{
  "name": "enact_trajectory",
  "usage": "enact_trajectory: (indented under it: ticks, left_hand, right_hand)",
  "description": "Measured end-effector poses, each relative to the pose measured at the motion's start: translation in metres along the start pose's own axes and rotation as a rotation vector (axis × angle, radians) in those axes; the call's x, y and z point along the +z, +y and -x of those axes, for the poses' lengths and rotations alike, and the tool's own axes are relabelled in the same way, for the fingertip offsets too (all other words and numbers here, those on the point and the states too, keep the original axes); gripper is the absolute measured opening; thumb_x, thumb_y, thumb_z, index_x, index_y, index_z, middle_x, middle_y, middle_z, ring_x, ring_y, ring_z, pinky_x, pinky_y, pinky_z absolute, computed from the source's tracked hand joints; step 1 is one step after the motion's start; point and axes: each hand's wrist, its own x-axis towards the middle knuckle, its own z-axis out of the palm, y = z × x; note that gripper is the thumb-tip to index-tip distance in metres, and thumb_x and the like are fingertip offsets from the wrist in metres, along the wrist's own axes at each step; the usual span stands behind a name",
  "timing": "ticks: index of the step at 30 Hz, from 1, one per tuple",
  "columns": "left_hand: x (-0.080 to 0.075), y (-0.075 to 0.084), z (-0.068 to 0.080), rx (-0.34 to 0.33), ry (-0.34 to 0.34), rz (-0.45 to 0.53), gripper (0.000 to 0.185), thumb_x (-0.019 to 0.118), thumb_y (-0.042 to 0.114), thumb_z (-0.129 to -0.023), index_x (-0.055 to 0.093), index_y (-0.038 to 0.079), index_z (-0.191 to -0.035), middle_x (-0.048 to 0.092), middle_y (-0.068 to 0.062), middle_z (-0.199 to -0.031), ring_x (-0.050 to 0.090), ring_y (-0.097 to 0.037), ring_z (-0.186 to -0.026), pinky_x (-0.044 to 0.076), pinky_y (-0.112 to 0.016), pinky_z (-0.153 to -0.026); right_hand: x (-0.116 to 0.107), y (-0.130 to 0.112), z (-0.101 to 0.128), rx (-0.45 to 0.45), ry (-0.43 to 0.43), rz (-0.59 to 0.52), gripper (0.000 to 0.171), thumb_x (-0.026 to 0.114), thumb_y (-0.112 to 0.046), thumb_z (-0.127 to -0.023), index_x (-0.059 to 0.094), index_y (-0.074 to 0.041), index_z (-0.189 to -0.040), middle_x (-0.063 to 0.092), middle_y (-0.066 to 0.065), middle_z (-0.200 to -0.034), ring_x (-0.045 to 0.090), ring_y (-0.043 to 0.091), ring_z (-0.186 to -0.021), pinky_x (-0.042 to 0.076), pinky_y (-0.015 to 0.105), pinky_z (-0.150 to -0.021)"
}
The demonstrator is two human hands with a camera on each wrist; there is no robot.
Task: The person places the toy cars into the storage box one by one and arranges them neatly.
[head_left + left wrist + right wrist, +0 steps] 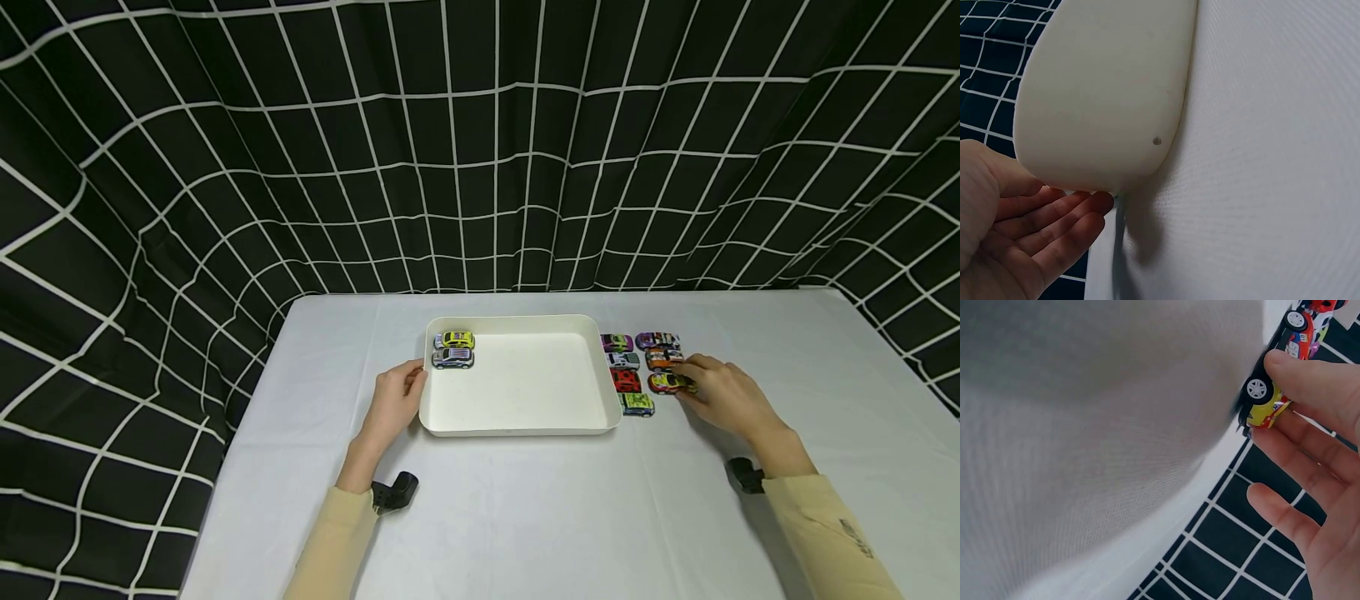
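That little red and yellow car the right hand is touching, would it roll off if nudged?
Probably yes: the red and yellow toy car sits on free-looking wheels, plain in the right wrist view, on a flat tablecloth. It looks small and rigid, so likely light and stiff. The right hand fingertips rest on its end, so a forward push may bump neighbouring cars.
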Motion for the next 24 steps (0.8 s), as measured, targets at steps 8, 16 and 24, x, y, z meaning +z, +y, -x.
enact_trajectory:
  ticks: [8, 16, 24]
  left_hand:
    - [0.0009, -0.0016, -0.0004, -0.001, 0.002, -0.006, 0.026, 0.053, 0.003, -0.092, 0.060, -0.012, -0.112, 0.066, -0.019, -0.090, 0.063, -0.020, -0.076, 0.054, -0.025, -0.063]
    - [0.0003, -0.0004, -0.0009, -0.009, -0.001, -0.013, 0.026, 0.053, 0.003, -0.092, 0.060, -0.012, -0.112, 0.066, -0.019, -0.090, 0.063, -0.020, -0.076, 0.054, -0.025, -0.063]
    - [0.0005, -0.0010, -0.0007, -0.018, -0.005, -0.011, 0.026, 0.053, 0.004, -0.093, 0.060, -0.012, -0.112, 0.066, -0.018, -0.088, 0.062, -0.019, -0.075, 0.054, -0.024, -0.062]
  right_hand:
    - [-0.0008, 0.0021, 0.0009, -0.048, 0.034, -0.007, 0.032, 0.078, -0.003, -0.068, 0.068, 0.003, -0.098, 0.063, 0.017, -0.093, 0.061, 0.033, -0.080, 0.049, 0.048, -0.062]
    - [-0.0016, 0.0021, 0.0008, -0.065, 0.044, 0.000, 0.032, 0.079, -0.001, -0.066, 0.068, 0.004, -0.096, 0.063, 0.018, -0.091, 0.061, 0.033, -0.081, 0.050, 0.048, -0.063]
    - [-0.0047, 0.0017, -0.0024, -0.083, 0.069, -0.005, 0.033, 0.079, 0.000, -0.065, 0.068, 0.004, -0.095, 0.064, 0.017, -0.089, 0.062, 0.031, -0.075, 0.051, 0.047, -0.063]
